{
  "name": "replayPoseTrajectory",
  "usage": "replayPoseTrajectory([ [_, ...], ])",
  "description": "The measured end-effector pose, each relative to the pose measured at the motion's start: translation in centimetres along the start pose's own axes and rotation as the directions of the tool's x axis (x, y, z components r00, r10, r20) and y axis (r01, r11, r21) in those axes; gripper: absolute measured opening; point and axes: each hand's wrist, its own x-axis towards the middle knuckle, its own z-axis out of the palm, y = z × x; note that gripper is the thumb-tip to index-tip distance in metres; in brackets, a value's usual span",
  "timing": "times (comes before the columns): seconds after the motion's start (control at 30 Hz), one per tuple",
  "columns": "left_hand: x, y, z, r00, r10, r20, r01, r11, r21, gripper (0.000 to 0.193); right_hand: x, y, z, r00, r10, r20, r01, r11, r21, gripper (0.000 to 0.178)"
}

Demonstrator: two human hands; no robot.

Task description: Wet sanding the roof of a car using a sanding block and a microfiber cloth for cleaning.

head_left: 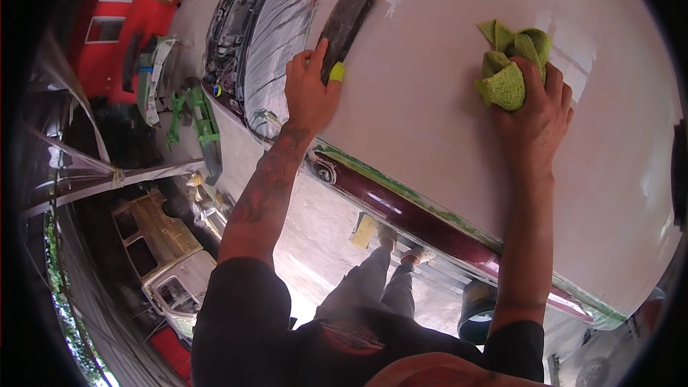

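Observation:
My left hand [313,92] is closed round the near end of a long, dark sanding block [351,18], which lies on the pale, primer-coloured vehicle roof [423,93]. A bright yellow-green wrap [337,72] sits at the thumb of that hand. Further right, my right hand [536,104] grips a bunched-up green cloth [512,64] against the same roof. Wet, shiny patches show beyond both hands. How the left fingers curl under the block is partly hidden.
Clear plastic sheeting [287,36] covers the windscreen area beside an exposed engine bay [228,36]. A dark bucket [478,312] stands on the floor near my feet. Green-painted parts [204,118] and a stripped vehicle body [168,244] are off to the left.

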Motion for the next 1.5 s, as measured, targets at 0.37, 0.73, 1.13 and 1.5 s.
replayPoseTrajectory([
  [0.37,-4.2,1.5,-0.5,0.996,0.003,0.089,0.000,1.000,-0.024,0.057,-0.1,0.6,-0.1,0.998,0.047,0.029,-0.047,0.999,-0.009,0.053],
  [0.73,6.6,0.5,2.5,0.997,-0.073,-0.036,0.075,0.997,0.033,0.057,-0.1,0.1,0.6,0.999,-0.033,-0.037,0.034,0.999,0.024,0.053],
  [1.13,5.9,-0.3,0.6,0.998,-0.064,-0.008,0.064,0.998,-0.008,0.052,-0.4,-0.3,0.5,0.999,-0.015,-0.029,0.015,1.000,0.021,0.051],
  [1.5,2.3,-0.9,-1.2,1.000,-0.021,-0.021,0.020,0.999,-0.039,0.050,-0.2,-0.7,0.7,0.998,-0.024,-0.056,0.027,0.999,0.047,0.054],
])
